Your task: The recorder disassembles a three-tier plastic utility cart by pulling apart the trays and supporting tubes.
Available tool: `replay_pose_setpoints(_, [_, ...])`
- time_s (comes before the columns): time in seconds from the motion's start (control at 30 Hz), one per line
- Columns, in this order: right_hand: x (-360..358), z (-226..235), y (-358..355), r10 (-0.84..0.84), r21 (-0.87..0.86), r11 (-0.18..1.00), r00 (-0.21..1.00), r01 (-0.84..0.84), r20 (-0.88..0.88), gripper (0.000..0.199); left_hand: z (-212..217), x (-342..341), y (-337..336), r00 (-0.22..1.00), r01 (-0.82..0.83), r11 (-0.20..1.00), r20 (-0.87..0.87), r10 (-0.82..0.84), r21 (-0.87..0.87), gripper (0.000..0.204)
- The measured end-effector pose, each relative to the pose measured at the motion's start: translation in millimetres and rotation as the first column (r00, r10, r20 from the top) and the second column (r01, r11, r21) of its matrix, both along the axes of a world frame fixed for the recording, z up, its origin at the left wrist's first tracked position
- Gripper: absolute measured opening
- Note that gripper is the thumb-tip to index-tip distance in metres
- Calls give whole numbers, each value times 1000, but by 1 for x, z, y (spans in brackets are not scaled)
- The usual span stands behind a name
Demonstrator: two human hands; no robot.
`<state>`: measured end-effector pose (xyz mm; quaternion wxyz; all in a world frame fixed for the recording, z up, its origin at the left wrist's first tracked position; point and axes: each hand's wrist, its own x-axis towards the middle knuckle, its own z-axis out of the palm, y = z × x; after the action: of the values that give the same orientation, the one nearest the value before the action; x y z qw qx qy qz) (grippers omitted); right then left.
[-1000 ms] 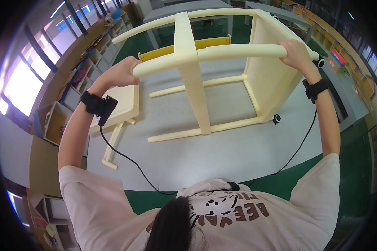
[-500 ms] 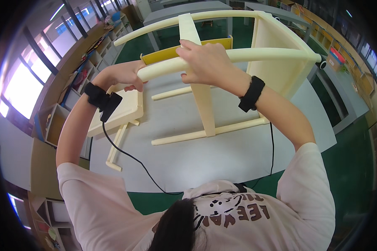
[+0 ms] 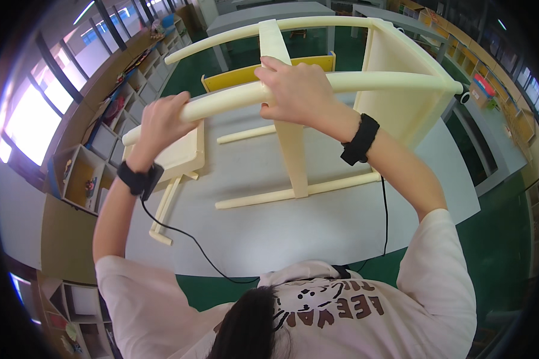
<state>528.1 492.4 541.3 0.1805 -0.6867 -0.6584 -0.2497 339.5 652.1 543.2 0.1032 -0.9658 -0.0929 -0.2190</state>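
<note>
Now the right hand (image 3: pixel 294 88) has come inward along the cream rail (image 3: pixel 365 82), from its far right end a second ago to just beside the upright slat (image 3: pixel 290 143); both hands share one bar; right fingers wrapped fully round it, left hand (image 3: pixel 161 122) likewise closed round the rail's left end, frame raised above the grey table (image 3: pixel 317 227).

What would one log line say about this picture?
left hand: gripping rail | right hand: gripping rail | frame: cream, on grey table | loose cream part: beside frame
</note>
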Motion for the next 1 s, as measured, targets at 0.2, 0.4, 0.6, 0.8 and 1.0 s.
replay_pose_setpoints(0.2, [-2, -5, 5, 25, 68, 997, 999, -26, 21, 37, -30, -32, 33, 912, -219, 928, 401, 85, 301, 12])
replay_pose_setpoints(0.4, [0, -5, 3, -32, 38, 999, 999, 31, 27, 39, -9, -29, 28, 981, -148, 977, 152, 125, 153, 11])
replay_pose_setpoints(0.6, [-1, -6, 7, 27, 66, 997, 999, -29, 33, 40, 0, -36, 37, 999, -29, 968, -52, 17, -248, 10])
replay_pose_setpoints(0.8, [2, -7, 6, 54, 62, 997, 998, -55, 18, 36, 7, -34, 46, 971, -118, 902, -239, 16, -416, 17])
replay_pose_setpoints(1.0, [0, -7, 7, 45, 73, 996, 998, -48, 40, 36, 13, -35, 46, 929, -187, 817, -369, -33, -545, 17])
